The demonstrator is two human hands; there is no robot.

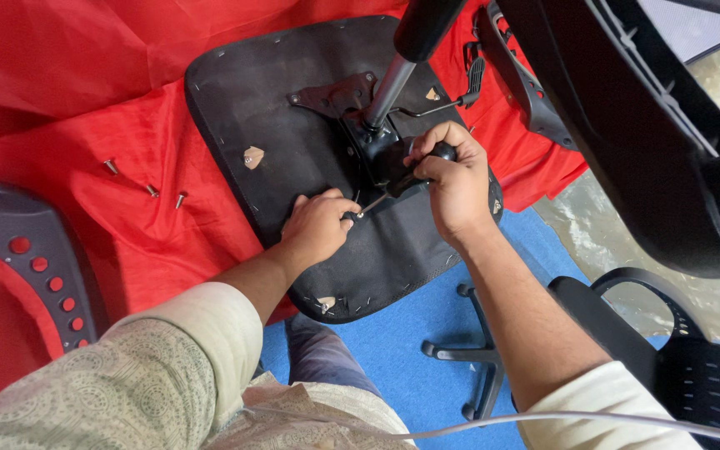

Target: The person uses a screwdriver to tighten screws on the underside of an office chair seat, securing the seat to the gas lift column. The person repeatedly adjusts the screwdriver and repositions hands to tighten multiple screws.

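- Red cloth [85,100] covers the work surface, with blue floor [427,308] near the person and pale floor at far right.
- Right hand [452,179] is closed around the black handle of a screwdriver [397,185]; its shaft slants down-left toward the left fingers.
- Left hand [318,225] is pinched narrow at the driver's tip; whatever it pinches, likely a screw, is hidden by the fingers.
- Both hands sit on an upturned black seat [268,117] lying on the cloth, just beside its metal plate [335,96], from which a gas post [389,87] rises toward the camera.
- Progress, as I judge it: plate and post are already on the seat, and fastening at the plate's near side is in hand. Armrests and base look unfitted.
- Three loose screws [147,190] lie on the cloth, left of the seat and well apart from the hands.
- One armrest [35,258] with red dots lies at near left; another black armrest part [527,83] lies far right of the seat.
- One star base [477,358] rests on the blue floor between the forearms.
- One large black chair back [652,125] fills the far right; a second black chair [693,375] stands at near right.
- One white cable [543,417] crosses the near edge.
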